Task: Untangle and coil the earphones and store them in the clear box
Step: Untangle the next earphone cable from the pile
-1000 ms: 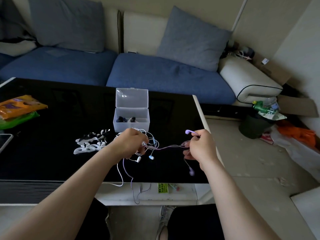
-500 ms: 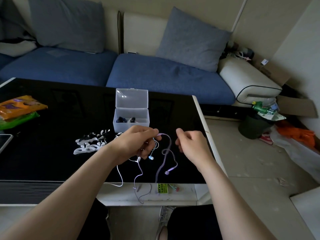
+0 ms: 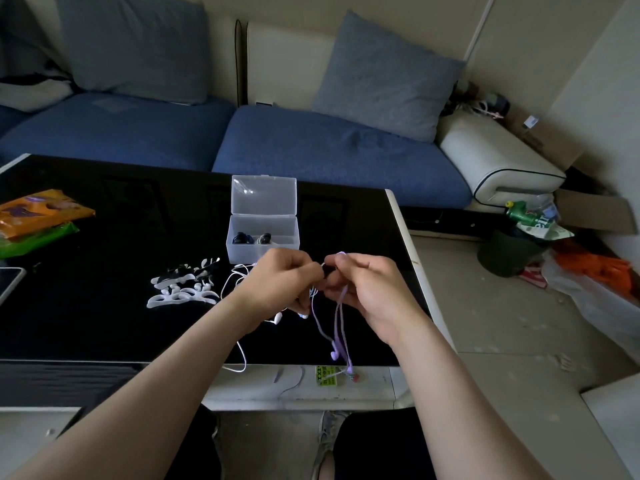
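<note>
- Head view: left hand [image 3: 280, 282] and right hand [image 3: 367, 289] raised just above the glossy black tabletop [image 3: 104, 323], knuckles nearly touching, fingers of both curled inward.
- Pinched between the fingertips of both hands: the thin lilac earphone cord [image 3: 341, 327]. Pokes up in a small loop above the right hand and hangs down in two strands to the lilac earbuds near the tabletop's front edge.
- Thin white earphone cord [image 3: 239, 344] trailing from under the left hand, looping across the tabletop and over its front edge, with a white earbud just beside the left wrist. Cannot tell whether also gripped by the left hand.
- Small clear plastic box [image 3: 263, 244] just behind the hands, hinged lid upright, dark earbuds [image 3: 244, 238] already inside.
- Flat white and black cord winders [image 3: 183, 289] left of the hands; orange snack packet [image 3: 38, 211] well apart at the far left.
- Handling, by judgement: very light, limp and a little slippery, so likely to slide through a loose pinch and knot again once slack.
- Best taken on the cord itself, close to the crossing, working strands apart with short gentle pulls.
- Probably weakest at the joints by the earbuds and plug; no tugging there.
- For coiling: one end pinched, soft wide turns, no sharp kinks.
</note>
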`<state>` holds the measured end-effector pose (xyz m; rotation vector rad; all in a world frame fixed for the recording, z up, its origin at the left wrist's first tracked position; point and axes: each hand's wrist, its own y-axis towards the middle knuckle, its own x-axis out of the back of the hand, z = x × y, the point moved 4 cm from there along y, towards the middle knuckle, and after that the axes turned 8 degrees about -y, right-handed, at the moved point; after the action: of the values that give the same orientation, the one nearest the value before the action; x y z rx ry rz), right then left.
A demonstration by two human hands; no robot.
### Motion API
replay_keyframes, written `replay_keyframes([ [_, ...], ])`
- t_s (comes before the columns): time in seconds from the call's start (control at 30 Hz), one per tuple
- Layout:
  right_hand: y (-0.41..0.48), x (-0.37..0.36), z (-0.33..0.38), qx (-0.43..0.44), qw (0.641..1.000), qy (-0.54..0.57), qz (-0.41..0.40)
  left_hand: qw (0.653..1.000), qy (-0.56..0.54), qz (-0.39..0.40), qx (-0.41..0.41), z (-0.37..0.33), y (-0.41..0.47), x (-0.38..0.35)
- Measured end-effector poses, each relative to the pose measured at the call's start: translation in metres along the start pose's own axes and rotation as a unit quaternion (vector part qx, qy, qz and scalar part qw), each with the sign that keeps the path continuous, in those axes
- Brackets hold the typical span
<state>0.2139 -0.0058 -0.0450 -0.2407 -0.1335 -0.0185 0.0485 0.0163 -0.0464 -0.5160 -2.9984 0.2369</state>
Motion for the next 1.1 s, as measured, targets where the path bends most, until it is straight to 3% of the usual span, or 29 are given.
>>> replay_keyframes([
  [0.1,-0.002,0.0,0.002,0.0,0.999,-0.033,0.034,0.996,0.033,-0.047,-0.068,-0.002,0.004,0.007],
  [0.2,-0.006,-0.005,0.005,-0.008,0.994,-0.052,0.094,0.986,0.11,0.073,-0.101,0.002,0.005,-0.001],
  [0.27,-0.007,-0.007,0.009,-0.002,0.994,-0.029,0.105,0.981,0.126,0.112,-0.093,0.01,0.007,-0.006],
  [0.37,-0.004,-0.001,0.012,0.021,0.998,0.028,0.053,0.99,0.067,0.114,-0.041,0.013,0.006,-0.005],
  [0.5,0.001,0.018,0.012,0.037,0.993,0.08,-0.078,0.994,0.011,0.1,-0.033,0.011,0.007,0.002],
  [0.57,0.002,0.026,0.008,0.038,0.989,0.014,-0.142,0.996,-0.023,0.083,-0.022,0.011,0.008,0.007],
  [0.63,0.002,0.032,0.002,0.036,0.975,-0.121,-0.183,0.997,-0.035,0.071,-0.017,0.01,0.009,0.011],
  [0.7,0.004,0.031,-0.006,0.014,0.96,-0.23,-0.161,0.998,-0.033,0.058,-0.021,0.008,0.009,0.015],
  [0.77,0.005,0.023,-0.012,-0.005,0.958,-0.268,-0.1,0.998,-0.041,0.052,-0.024,0.007,0.009,0.017],
  [0.97,0.004,-0.013,0.002,0.075,0.984,-0.159,0.042,0.997,-0.01,0.072,-0.025,0.002,0.004,0.012],
  [1.1,0.003,-0.012,0.004,0.14,0.952,-0.27,-0.027,0.999,0.025,0.042,0.003,0.008,0.005,0.018],
])
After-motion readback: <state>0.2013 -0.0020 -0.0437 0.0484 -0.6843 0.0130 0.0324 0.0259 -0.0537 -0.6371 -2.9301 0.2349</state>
